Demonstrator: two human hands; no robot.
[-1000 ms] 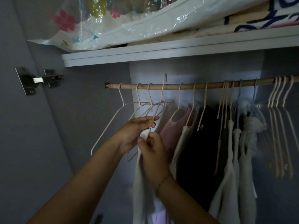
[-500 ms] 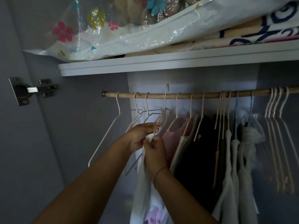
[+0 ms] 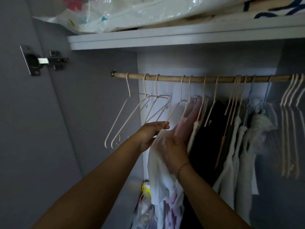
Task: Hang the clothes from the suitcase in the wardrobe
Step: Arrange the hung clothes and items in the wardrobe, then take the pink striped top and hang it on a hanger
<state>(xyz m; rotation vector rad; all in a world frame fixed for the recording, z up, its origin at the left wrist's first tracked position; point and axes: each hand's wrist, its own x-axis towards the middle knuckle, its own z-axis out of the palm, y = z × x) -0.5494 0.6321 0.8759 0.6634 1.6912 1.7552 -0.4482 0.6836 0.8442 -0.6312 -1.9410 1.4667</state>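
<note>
Where the left hand (image 3: 151,133) closes narrowly, thumb against fingertips, it pinches the top of the white garment (image 3: 158,172) to the lower arm of a pale wire hanger (image 3: 172,113) whose hook sits over the wooden rod (image 3: 206,79); the right hand (image 3: 175,152) lies against the cloth just below, back to the camera, blurred and partly veiled by the thin fabric, so whether it grips or merely smooths I cannot tell; the garment hangs from that pinch toward the wardrobe floor, just left of a pink garment (image 3: 188,119). To do the step well, I judge the shoulder should be drawn fully over the end of the hanger's arm while the right hand bears the weight, lest the thin cloth slip off the wire or the hook lift from the rod; only then let go, gently. Counted: two hands, one rod, one garment in hand; three empty hangers (image 3: 121,113) toward the rod's left end; at least three further bare hangers (image 3: 287,90) at its right end; the clothed ones between crowd too closely for a sure count.
</note>
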